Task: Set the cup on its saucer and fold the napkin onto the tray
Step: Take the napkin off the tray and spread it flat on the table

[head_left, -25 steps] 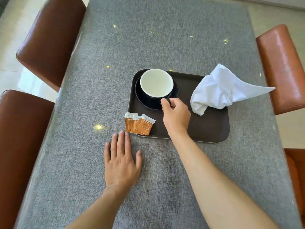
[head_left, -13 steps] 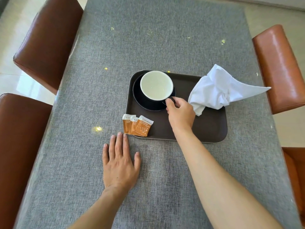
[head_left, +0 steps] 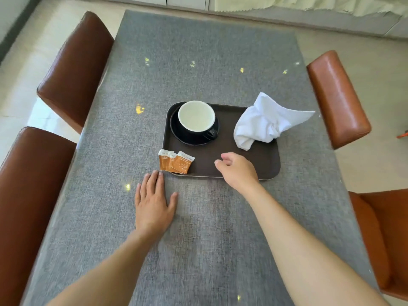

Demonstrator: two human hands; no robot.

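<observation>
A black cup (head_left: 197, 117) with a white inside stands upright on its black saucer (head_left: 182, 138) in the far left part of the dark brown tray (head_left: 260, 160). Its handle points to the near right. A crumpled white napkin (head_left: 265, 122) lies on the tray's far right corner, one pointed end hanging out past the rim. My right hand (head_left: 237, 170) hovers over the tray's near edge, fingers loosely curled and holding nothing. My left hand (head_left: 153, 202) lies flat on the grey tablecloth, just short of the tray's near left corner.
Three orange sachets (head_left: 175, 161) overlap at the tray's near left corner. Brown leather chairs stand at both long sides of the table: two on the left (head_left: 72, 69) (head_left: 28, 195), two on the right (head_left: 337, 98) (head_left: 384, 239).
My right hand has let go of the cup's handle and drawn back toward me to the tray's near edge. The cup stays on the saucer. The view has tilted up.
</observation>
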